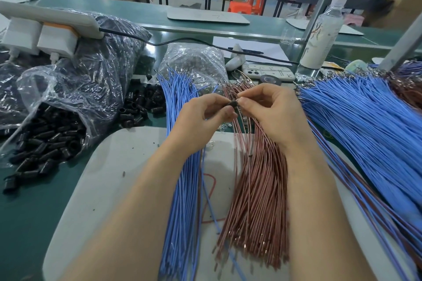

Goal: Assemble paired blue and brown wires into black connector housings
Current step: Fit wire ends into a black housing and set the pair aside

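Note:
My left hand (203, 114) and my right hand (269, 109) meet above the middle of the bench. Between their fingertips sits a small black connector housing (233, 105), pinched from both sides. A thin wire runs from my right fingers toward the housing; its colour is hard to tell. Below the hands a bundle of blue wires (182, 189) lies beside a bundle of brown wires (255, 201) on a grey mat (109, 178). Loose black housings (141, 107) lie to the left.
An open plastic bag of black housings (50, 139) spills at the left. A large pile of finished blue and brown wire pairs (370, 125) fills the right. A phone (267, 73), a plastic bottle (324, 29) and a metal post (319, 0) stand behind.

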Tool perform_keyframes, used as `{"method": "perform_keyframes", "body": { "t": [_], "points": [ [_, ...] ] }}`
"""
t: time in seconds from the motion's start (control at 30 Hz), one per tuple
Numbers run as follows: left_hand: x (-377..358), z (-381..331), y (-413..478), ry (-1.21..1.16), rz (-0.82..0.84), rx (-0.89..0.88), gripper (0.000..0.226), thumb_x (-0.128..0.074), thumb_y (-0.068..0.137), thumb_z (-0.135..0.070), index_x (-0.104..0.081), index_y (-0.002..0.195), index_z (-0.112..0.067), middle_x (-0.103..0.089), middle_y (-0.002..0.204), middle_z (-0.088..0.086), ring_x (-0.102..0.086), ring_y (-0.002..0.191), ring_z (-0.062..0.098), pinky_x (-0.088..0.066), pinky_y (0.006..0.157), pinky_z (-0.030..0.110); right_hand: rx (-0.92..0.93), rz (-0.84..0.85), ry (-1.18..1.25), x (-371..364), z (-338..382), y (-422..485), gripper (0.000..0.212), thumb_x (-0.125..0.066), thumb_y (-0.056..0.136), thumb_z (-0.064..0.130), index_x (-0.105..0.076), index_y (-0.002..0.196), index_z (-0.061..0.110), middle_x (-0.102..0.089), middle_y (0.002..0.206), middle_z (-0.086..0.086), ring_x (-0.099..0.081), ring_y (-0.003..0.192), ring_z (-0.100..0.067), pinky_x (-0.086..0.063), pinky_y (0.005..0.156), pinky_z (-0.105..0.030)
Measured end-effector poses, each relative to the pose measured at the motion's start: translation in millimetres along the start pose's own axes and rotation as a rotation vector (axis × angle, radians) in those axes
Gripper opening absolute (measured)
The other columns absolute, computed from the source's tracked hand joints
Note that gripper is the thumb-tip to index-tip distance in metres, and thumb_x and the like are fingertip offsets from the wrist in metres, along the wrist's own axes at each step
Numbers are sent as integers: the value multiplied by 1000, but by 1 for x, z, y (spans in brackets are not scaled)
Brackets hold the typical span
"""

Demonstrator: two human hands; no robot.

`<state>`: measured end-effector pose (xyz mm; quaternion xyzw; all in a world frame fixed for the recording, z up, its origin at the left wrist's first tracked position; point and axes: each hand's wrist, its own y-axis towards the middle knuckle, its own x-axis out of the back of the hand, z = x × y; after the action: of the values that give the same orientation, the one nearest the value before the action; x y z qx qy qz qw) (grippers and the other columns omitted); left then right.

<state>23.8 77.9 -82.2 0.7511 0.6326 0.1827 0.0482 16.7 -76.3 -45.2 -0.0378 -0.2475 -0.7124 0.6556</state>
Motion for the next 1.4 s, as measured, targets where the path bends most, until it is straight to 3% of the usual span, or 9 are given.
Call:
{"method": "perform_keyframes", "body": {
  "t": [0.13,0.33,0.43,0.63,0.87,1.03,1.23,1.3,1.4],
  "points": [
    [0,-1,0,10,4,32,9,-61,90,-8,-65,94,-14,-73,83,3,-71,81,14,-55,88,37,-8,16,12,-3,-3,2,18,-70,83,5,-69,79,22,-70,75,1,-67,68,-7,-57,71,-23],
    [2,-5,-1,31,0,36,9,-60,90,-10,-67,95,-6,-73,81,7,-71,76,15,-56,84,36,-135,75,242,-8,-8,3,16,-67,84,1,-70,80,16,-70,77,-6,-67,71,-13,-58,74,-25],
    [2,-4,0,58,3,44,10,-60,91,-13,-68,95,-8,-73,81,6,-71,77,14,-56,83,38,-205,74,309,-12,-12,2,13,-66,86,3,-70,82,14,-70,78,-8,-67,71,-15,-57,75,-26],
    [1,1,1,92,-4,53,8,-61,91,-13,-65,87,-19,-73,80,0,-71,77,11,-56,85,38,-320,13,528,-19,-14,4,11,-61,89,3,-67,81,8,-68,60,2,-64,55,-7,-56,61,-17],
    [2,0,1,113,-15,50,6,-62,90,-10,-65,87,-13,-73,81,2,-71,76,11,-57,82,33,-338,20,598,-25,-15,5,14,-61,89,1,-62,76,6,-64,61,-1,-63,54,-7,-55,60,-16],
    [5,-1,1,150,-37,48,9,-62,90,-13,-65,85,-21,-73,79,-2,-70,76,7,-56,82,32,-294,24,532,-29,-17,5,14,-62,89,5,-63,76,10,-60,70,-5,-59,61,-9,-52,57,-16],
    [5,-7,3,128,-77,37,7,-60,91,-12,-67,93,-12,-73,83,1,-71,79,10,-56,84,33,-279,-24,614,-38,-13,4,12,-61,92,11,-64,80,13,-65,61,6,-62,56,-5,-49,54,-19],
    [5,-17,3,82,-165,-9,8,-59,92,-12,-65,92,-18,-72,84,-5,-70,80,8,-55,81,26,-291,25,669,-43,-7,3,15,-56,95,25,-65,91,13,-69,72,5,-63,66,-8,-52,62,-22],
    [8,-38,5,-12,-333,-79,7,-58,93,-14,-62,94,-19,-71,86,-6,-69,83,8,-54,80,23,-330,308,742,-46,6,-3,44,-45,90,49,-61,112,14,-70,91,-4,-64,77,-13,-51,77,-30]
  ]
}}
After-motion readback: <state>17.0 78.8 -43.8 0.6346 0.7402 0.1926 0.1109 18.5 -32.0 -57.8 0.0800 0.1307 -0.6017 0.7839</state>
